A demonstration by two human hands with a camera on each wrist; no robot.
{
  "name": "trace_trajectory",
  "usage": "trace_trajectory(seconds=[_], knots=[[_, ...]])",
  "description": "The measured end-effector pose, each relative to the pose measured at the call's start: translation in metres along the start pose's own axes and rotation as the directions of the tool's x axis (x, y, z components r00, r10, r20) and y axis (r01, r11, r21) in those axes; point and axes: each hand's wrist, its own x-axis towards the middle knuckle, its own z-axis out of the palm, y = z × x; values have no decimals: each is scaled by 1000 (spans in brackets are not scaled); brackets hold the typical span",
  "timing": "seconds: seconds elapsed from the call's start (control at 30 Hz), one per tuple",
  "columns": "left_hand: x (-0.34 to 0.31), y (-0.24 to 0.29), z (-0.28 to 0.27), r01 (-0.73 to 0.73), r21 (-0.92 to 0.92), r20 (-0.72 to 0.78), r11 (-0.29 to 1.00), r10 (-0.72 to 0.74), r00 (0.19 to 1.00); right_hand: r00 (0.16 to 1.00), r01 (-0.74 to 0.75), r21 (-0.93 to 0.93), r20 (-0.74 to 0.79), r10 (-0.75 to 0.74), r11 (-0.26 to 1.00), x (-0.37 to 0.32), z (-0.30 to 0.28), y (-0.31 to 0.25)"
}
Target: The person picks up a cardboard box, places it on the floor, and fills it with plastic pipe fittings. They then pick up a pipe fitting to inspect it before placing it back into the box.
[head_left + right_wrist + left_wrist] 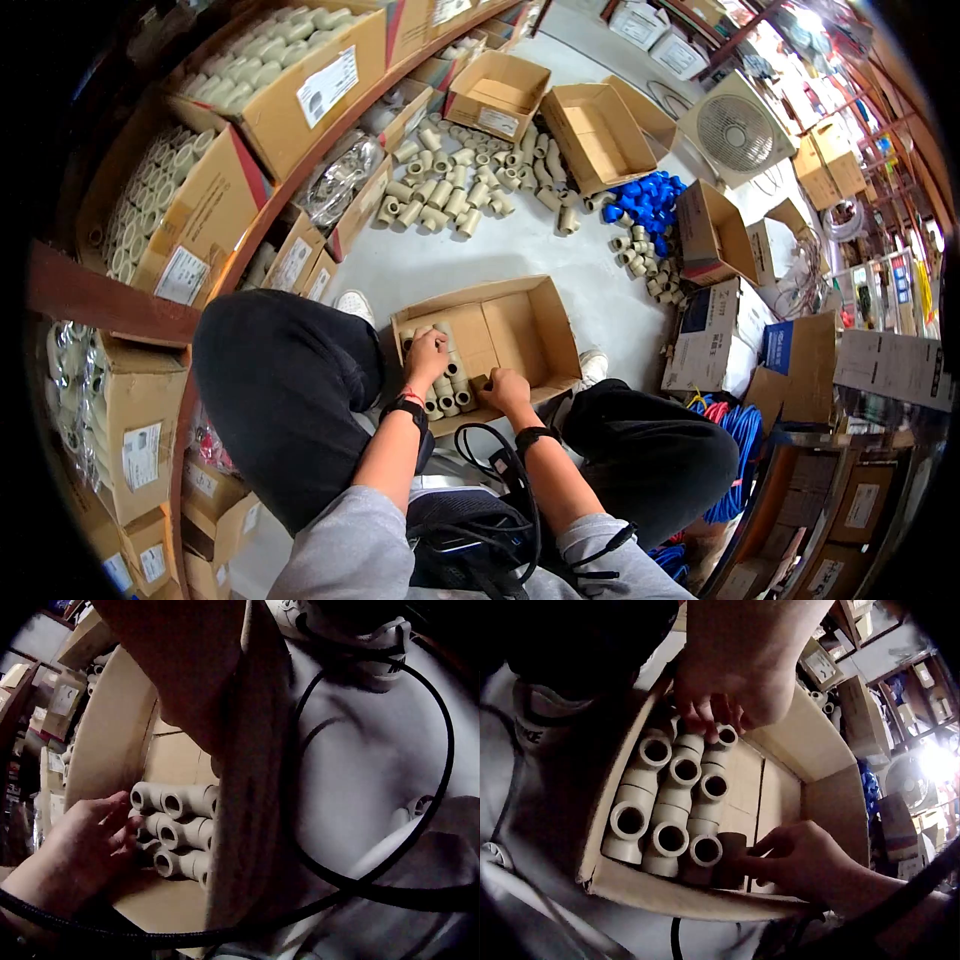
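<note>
Beige plastic pipe tees [671, 799] lie in rows along the near-left part of an open cardboard box [530, 320] between the person's legs. My left hand [428, 357] is at the far end of these rows; its fingertips [701, 724] touch the end fittings in the left wrist view. At the near side of the box, my right hand [507, 390] pinches a shaded pipe fitting [733, 851] beside the closest row. In the right wrist view, the left hand [90, 840] shows loosely bent fingers against the row ends, and the right hand's underside is dark.
Loose beige fittings [440, 190] and blue fittings [650, 200] are heaped on the floor ahead. Open boxes [600, 135] and a fan [735, 130] stand beyond. Shelves with full cartons [180, 220] line the left. A black cable [300, 750] loops near the right wrist.
</note>
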Motion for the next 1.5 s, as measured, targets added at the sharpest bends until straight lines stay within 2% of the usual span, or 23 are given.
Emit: trace_trajectory(seconds=[0.33,0.43,0.63,0.73,0.83,0.93,1.03,1.13,1.23,1.33,1.37,1.4,1.43,1.47,1.5], knots=[[3,-3,2,31,10,34,999,-31,999,989,80,14,120,-81,997,10,6,0],[3,-5,1,4,-16,6,1000,-4,1000,986,119,-41,120,-114,992,10,3,-5],[2,-5,2,-39,-25,-33,999,38,999,995,32,59,91,-38,998,8,4,-3],[6,-5,1,-43,-55,-14,998,42,999,993,-100,78,78,94,992,8,-4,-7],[5,2,-4,-42,-61,-30,997,40,999,972,-211,164,139,190,964,12,-15,-7],[5,4,-4,-79,-58,-60,995,75,995,999,31,310,-19,-27,950,12,-3,2],[5,5,-5,-103,-94,-82,990,95,992,984,46,304,148,-95,951,14,4,7],[6,8,-7,-156,-88,-126,984,144,981,996,68,294,35,-82,953,10,6,8],[10,10,-6,-183,-113,-158,977,164,974,1000,-15,367,20,8,930,16,-5,10],[34,3,13,-184,-291,-175,939,137,975,992,76,301,74,-103,951,42,-32,22],[42,9,10,-224,-315,-156,922,182,971,995,42,340,73,-71,940,43,-58,16],[50,17,8,-123,-427,-93,896,92,991,997,74,395,-22,-71,916,54,-62,22],[58,26,6,-19,-527,-22,850,8,1000,1000,12,460,5,-16,888,71,-65,30],[63,42,-7,24,-520,43,854,-1,999,999,-18,517,32,1,856,73,-91,25],[69,56,-18,64,-510,107,858,-11,994,993,54,485,-114,1,873,74,-110,21]])
